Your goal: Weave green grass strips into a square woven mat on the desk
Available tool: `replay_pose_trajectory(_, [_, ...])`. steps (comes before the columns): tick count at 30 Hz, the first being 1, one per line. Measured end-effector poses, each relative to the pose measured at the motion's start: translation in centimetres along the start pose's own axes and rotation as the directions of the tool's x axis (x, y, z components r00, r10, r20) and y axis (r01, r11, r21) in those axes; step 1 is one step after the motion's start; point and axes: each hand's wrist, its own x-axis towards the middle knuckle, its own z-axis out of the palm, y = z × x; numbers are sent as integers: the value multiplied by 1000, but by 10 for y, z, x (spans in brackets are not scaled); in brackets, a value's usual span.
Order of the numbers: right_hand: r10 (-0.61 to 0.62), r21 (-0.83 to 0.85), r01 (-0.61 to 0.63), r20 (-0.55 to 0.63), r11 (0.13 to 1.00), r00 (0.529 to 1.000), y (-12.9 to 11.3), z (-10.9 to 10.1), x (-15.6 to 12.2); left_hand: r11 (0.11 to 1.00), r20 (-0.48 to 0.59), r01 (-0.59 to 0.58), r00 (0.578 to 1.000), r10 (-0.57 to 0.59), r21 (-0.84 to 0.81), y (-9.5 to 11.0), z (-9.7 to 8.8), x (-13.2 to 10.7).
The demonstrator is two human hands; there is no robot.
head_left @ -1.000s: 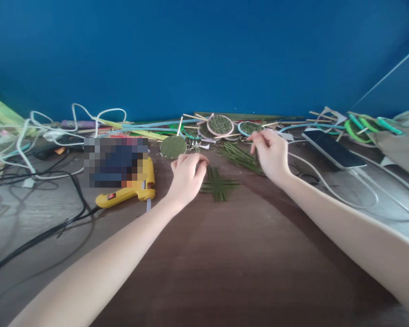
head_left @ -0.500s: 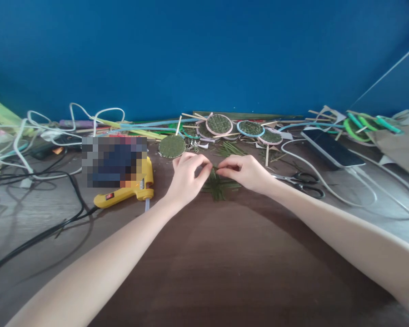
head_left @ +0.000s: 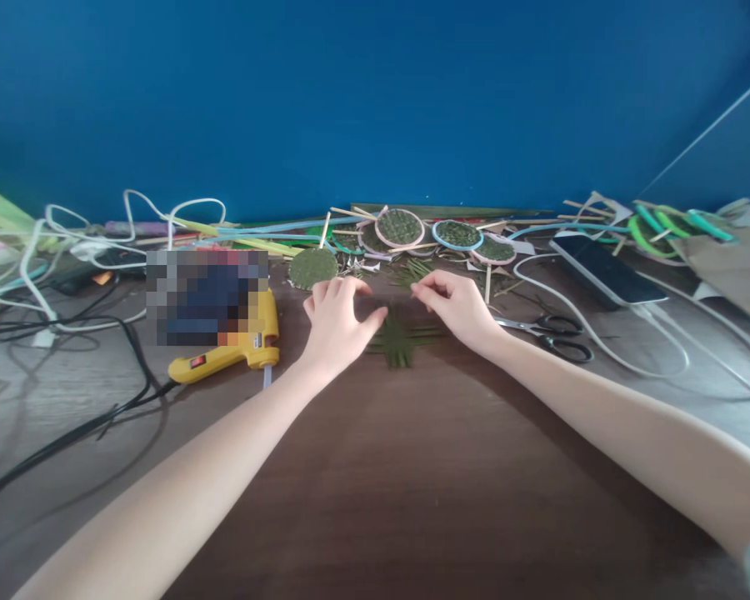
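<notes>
A small cross-shaped weave of green leaf strips (head_left: 398, 340) lies flat on the brown table between my hands. My left hand (head_left: 339, 323) is at its left side, thumb and fingers apart, holding nothing; the thumb tip is close to the weave's upper left. To the upper right, my right hand (head_left: 457, 307) is closed in a pinch, raised a little off the weave. Whatever sits between those fingertips is too small to make out. Loose leaf strips (head_left: 416, 270) lie just behind the fingertips of my right hand.
Round woven fans (head_left: 400, 228) with sticks line the back by the blue wall. A yellow glue gun (head_left: 225, 357) is at left, beside a blurred-out patch and tangled white cables (head_left: 34, 250). Scissors (head_left: 553, 333) and a phone (head_left: 606, 271) with a white cable lie at right.
My hands have come apart: the left has opened its fingers away from the weave, and the right has moved slightly up and right. The weave lies more uncovered.
</notes>
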Motion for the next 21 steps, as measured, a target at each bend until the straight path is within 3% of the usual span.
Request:
replay_pose_trajectory(7, [-26,-9,27,30,1000,999,2,2,1,980,91,-121,990,107,160,-4,7,1])
replay_pose_trajectory(21, [-26,-5,26,40,1000,999,0,2,0,982,107,-135,987,122,130,-7,6,3])
